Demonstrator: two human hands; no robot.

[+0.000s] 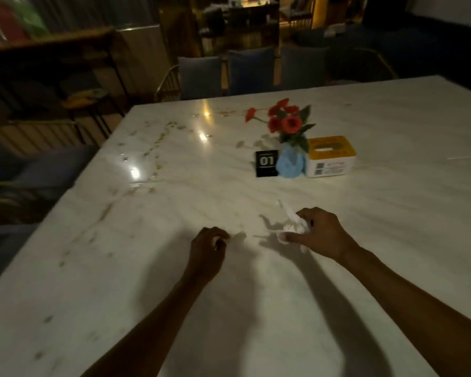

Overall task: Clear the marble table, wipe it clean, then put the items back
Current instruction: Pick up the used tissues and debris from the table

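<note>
A white marble table [392,213] fills the view, with brownish stains and crumbs on its left half. My right hand [321,232] is closed around a crumpled white tissue [292,227] low over the table. My left hand [207,248] is curled beside it, pinching a small white scrap [238,236]. Behind them stand a black "01" number sign [266,163], a blue vase of red flowers [291,164] and a white tissue box with a yellow lid [331,156], side by side near the table's middle.
Blue-cushioned chairs [250,69] line the far edge, and another chair [46,170] stands at the left edge. A dark railing and shelves lie beyond on the left. The room is dim, with lamp reflections on the marble.
</note>
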